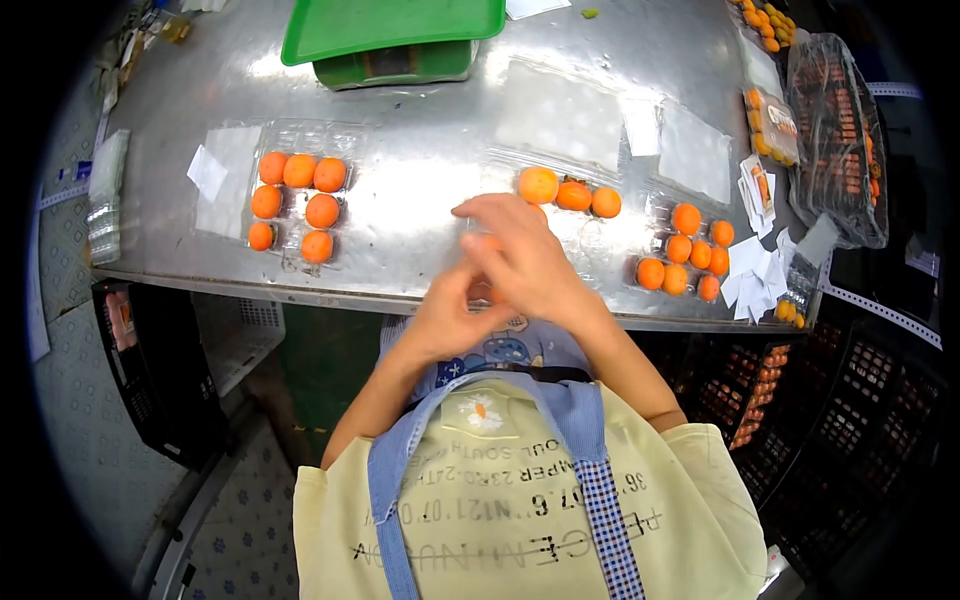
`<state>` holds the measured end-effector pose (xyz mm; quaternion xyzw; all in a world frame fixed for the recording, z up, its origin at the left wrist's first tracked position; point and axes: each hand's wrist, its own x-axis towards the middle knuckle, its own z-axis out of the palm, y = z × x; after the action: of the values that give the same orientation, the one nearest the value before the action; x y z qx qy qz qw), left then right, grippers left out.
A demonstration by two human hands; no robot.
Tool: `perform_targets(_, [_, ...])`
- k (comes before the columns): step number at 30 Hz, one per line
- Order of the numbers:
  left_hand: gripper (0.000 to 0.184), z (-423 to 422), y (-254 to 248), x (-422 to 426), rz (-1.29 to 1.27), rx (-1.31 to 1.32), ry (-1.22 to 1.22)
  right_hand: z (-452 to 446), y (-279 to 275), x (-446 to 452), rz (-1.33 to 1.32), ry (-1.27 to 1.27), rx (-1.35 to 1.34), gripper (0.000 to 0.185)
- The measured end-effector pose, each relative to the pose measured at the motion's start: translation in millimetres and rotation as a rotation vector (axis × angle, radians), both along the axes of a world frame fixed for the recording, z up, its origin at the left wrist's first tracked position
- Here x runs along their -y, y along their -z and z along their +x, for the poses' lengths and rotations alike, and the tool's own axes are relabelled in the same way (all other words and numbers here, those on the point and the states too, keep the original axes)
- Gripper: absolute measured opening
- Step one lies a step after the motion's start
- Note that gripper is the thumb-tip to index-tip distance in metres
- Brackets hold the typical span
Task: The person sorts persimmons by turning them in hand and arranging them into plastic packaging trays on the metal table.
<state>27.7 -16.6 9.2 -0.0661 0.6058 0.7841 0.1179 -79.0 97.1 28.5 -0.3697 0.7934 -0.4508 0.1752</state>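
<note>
Near the table's front edge, my left hand [450,312] is curled around a small orange fruit [482,291], mostly hidden by the fingers. My right hand [528,258] arches just above and beside it, fingers bent, with orange fruit showing between them. Close to my right hand, a clear plastic tray [606,238] holds a row of orange fruits [573,195] along its far side. Off to the left, a second clear tray [285,238] carries several orange fruits [322,210]. More loose-looking orange fruits [679,248] sit in a clear tray at the right.
A green tray [395,25] rests on a green box at the back of the metal table [420,130]. White paper slips [757,280] lie at the right, near a packed fruit box [770,125] and a plastic-wrapped stack [835,140]. Black crates [860,400] stand below right.
</note>
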Motion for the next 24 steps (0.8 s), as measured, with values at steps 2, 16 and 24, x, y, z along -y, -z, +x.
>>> perform_targets(2, [0.059,3,7,7,0.303,0.076,0.029,-12,17,-1,-0.121,0.105,0.300,0.031])
perform_targets(16, [0.060,-2,2,9,0.525,0.096,-0.256,-13,31,-28,-0.055,0.152,0.528,0.035])
perform_targets(24, [0.058,1,4,3,0.148,0.016,-0.310,-10,37,-28,-0.026,0.126,0.449,0.035])
